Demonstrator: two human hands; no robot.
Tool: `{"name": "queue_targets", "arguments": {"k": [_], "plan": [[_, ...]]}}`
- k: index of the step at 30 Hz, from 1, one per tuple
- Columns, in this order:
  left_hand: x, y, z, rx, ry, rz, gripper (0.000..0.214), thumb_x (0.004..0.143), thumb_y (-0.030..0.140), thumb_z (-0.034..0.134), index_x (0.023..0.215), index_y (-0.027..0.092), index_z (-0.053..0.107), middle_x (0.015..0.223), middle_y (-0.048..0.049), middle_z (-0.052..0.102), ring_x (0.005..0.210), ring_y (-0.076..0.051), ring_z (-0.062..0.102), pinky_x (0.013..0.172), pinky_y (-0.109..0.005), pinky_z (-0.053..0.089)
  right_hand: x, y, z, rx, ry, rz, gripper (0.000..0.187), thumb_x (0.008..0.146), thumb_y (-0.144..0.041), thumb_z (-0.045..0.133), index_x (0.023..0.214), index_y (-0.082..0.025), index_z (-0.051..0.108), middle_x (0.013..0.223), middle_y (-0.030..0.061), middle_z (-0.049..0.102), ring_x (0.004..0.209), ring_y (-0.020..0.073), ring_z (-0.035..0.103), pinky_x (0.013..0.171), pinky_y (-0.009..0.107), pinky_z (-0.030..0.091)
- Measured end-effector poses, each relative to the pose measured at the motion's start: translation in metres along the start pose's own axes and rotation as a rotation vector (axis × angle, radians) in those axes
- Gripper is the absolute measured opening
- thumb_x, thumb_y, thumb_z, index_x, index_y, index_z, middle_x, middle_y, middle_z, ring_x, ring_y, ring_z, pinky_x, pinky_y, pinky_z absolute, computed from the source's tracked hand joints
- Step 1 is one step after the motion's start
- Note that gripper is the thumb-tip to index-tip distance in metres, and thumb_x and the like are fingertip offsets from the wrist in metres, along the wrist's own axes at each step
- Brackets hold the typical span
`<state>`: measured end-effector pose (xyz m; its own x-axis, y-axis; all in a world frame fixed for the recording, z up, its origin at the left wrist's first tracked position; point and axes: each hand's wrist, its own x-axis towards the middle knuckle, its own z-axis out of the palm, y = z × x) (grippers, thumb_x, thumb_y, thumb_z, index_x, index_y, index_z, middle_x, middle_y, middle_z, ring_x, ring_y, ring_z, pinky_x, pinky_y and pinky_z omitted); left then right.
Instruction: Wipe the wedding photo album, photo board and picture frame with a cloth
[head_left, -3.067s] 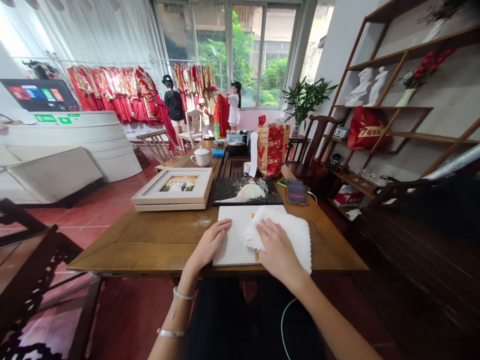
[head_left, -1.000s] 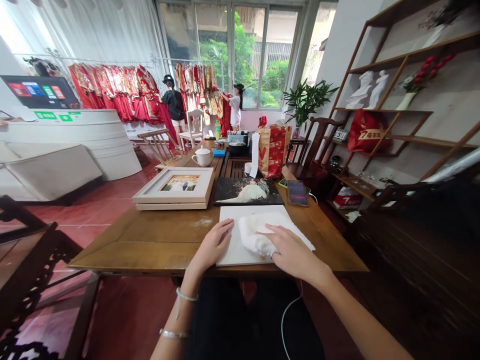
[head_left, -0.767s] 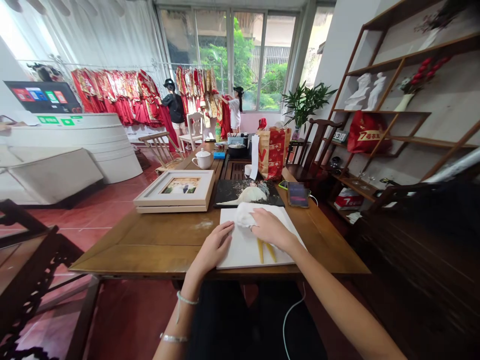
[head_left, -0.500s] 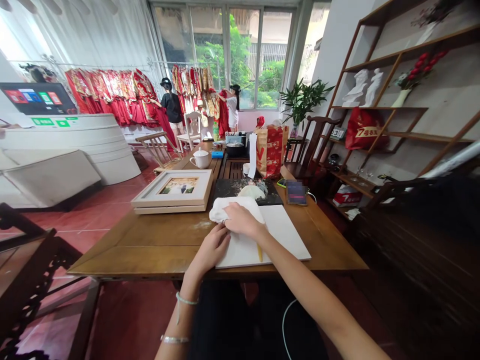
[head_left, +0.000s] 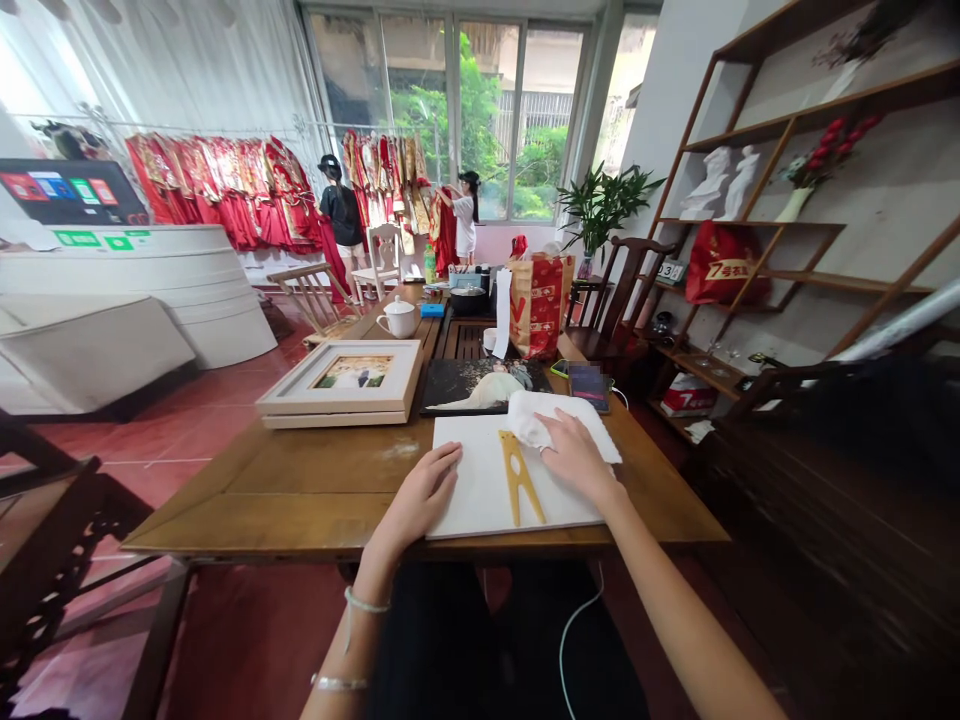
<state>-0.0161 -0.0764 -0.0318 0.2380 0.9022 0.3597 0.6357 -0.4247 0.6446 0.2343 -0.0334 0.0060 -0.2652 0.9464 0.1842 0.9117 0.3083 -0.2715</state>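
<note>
A white board or panel [head_left: 476, 490] lies flat on the wooden table before me. My left hand [head_left: 427, 490] rests on its left edge, fingers stretched out and holding nothing. Over the upper right part of the panel, my right hand [head_left: 576, 458] grips and presses a folded white cloth [head_left: 536, 410]. Between the hands lies a yellow A-shaped piece [head_left: 511, 470] with an oval hole, its kind unclear. A dark picture panel [head_left: 457, 385] with a pale dress on it is just behind, partly covered by the cloth.
Framed pictures [head_left: 341, 385] are stacked at the left. A lidded white cup [head_left: 400, 318], a paper bag [head_left: 536, 300] and a phone [head_left: 588, 385] stand or lie farther back. Two people are by red garments [head_left: 225, 190] beyond the table [head_left: 300, 500].
My right hand has moved right with the cloth, away from my left hand. The yellow piece and more of the dark picture now show. The left hand stays near the panel's left edge.
</note>
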Motion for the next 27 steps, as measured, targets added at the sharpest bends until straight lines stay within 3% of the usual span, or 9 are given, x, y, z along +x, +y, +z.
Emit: {"name": "queue_targets", "arguments": {"k": [3, 7, 13, 17, 19, 22, 27], "plan": [[0.001, 0.0, 0.002, -0.003, -0.005, -0.011, 0.038, 0.089, 0.029, 0.043, 0.121, 0.016, 0.06, 0.134, -0.011, 0.054, 0.125, -0.024, 0.049, 0.109, -0.043, 0.035, -0.001, -0.015, 0.009, -0.007, -0.017, -0.111, 0.069, 0.072, -0.01, 0.046, 0.138, -0.028, 0.041, 0.146, -0.0005, 0.038, 0.137, 0.0271, 0.021, 0.111, 0.048, 0.014], [0.003, 0.001, 0.004, -0.006, 0.0, -0.016, 0.039, 0.09, 0.028, 0.041, 0.121, 0.014, 0.059, 0.133, -0.0117, 0.055, 0.124, -0.024, 0.049, 0.109, -0.043, 0.035, -0.011, -0.038, 0.015, -0.039, -0.053, -0.26, 0.074, 0.067, -0.008, 0.047, 0.139, -0.027, 0.041, 0.15, -0.0002, 0.031, 0.139, 0.0285, 0.014, 0.11, 0.053, 0.01], [0.004, 0.004, 0.002, 0.004, -0.009, 0.004, 0.036, 0.09, 0.024, 0.04, 0.118, 0.017, 0.062, 0.132, -0.0104, 0.055, 0.124, -0.023, 0.05, 0.107, -0.041, 0.038, -0.076, -0.053, -0.006, 0.079, -0.183, -0.462, 0.084, 0.058, -0.007, 0.045, 0.137, -0.032, 0.041, 0.148, -0.0068, 0.033, 0.139, 0.0232, 0.014, 0.112, 0.051, 0.007], [0.002, 0.003, 0.001, 0.018, -0.006, -0.004, 0.037, 0.089, 0.023, 0.041, 0.12, 0.015, 0.06, 0.132, -0.0112, 0.055, 0.124, -0.023, 0.05, 0.108, -0.042, 0.037, -0.103, -0.045, -0.018, 0.159, -0.202, -0.368, 0.082, 0.056, -0.005, 0.04, 0.133, -0.033, 0.046, 0.143, -0.0081, 0.042, 0.138, 0.0185, 0.022, 0.114, 0.045, 0.01], [0.001, 0.003, 0.0, 0.014, 0.0, -0.001, 0.037, 0.089, 0.024, 0.042, 0.12, 0.016, 0.06, 0.132, -0.0102, 0.055, 0.124, -0.023, 0.05, 0.108, -0.043, 0.037, -0.096, -0.036, -0.017, 0.146, -0.144, -0.245, 0.079, 0.058, -0.005, 0.04, 0.133, -0.028, 0.048, 0.139, -0.0034, 0.047, 0.136, 0.0195, 0.026, 0.113, 0.044, 0.012], [0.001, 0.002, -0.001, 0.009, 0.001, -0.001, 0.037, 0.089, 0.024, 0.042, 0.12, 0.016, 0.059, 0.132, -0.0103, 0.055, 0.124, -0.023, 0.05, 0.108, -0.043, 0.036, -0.063, -0.022, -0.012, 0.072, -0.071, -0.101, 0.073, 0.064, -0.006, 0.042, 0.135, -0.024, 0.047, 0.141, 0.0007, 0.046, 0.136, 0.025, 0.025, 0.112, 0.05, 0.011], [0.002, 0.002, 0.0, 0.011, -0.011, -0.003, 0.037, 0.089, 0.024, 0.041, 0.121, 0.016, 0.059, 0.133, -0.0107, 0.054, 0.125, -0.022, 0.049, 0.109, -0.042, 0.036, 0.001, -0.026, -0.001, 0.02, -0.138, -0.095, 0.067, 0.075, -0.016, 0.048, 0.139, -0.028, 0.039, 0.15, 0.0026, 0.03, 0.138, 0.0342, 0.013, 0.106, 0.062, 0.007]]}}
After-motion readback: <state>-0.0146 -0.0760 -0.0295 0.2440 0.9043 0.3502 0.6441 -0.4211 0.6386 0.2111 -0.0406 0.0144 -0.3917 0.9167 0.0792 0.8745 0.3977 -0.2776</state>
